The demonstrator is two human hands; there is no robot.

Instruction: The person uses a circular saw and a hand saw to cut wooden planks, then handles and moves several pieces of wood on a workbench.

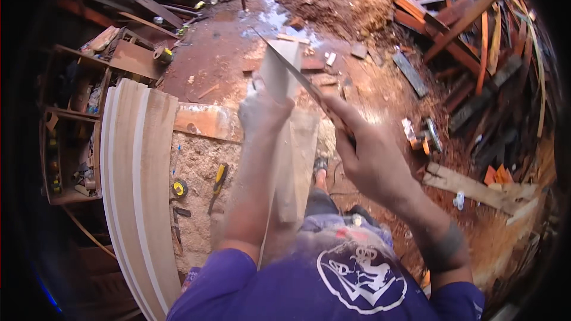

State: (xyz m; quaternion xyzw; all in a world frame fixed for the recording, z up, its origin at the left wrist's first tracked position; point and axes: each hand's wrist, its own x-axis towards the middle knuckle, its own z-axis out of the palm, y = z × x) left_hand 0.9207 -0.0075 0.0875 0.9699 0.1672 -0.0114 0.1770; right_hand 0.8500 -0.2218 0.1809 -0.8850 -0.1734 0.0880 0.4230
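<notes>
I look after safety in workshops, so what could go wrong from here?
The bare left hand is at the pale board, close to the saw, so a slip might cut it. If the right hand lost its grip on the saw, the blade could wander. Scrap wood lies about the floor, so a careless step might bring a stumble.

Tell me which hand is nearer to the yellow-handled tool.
Left. The left hand grips the pale board, beyond the yellow-handled tool and somewhat to its right; the right hand, holding the saw, is farther right.
</notes>
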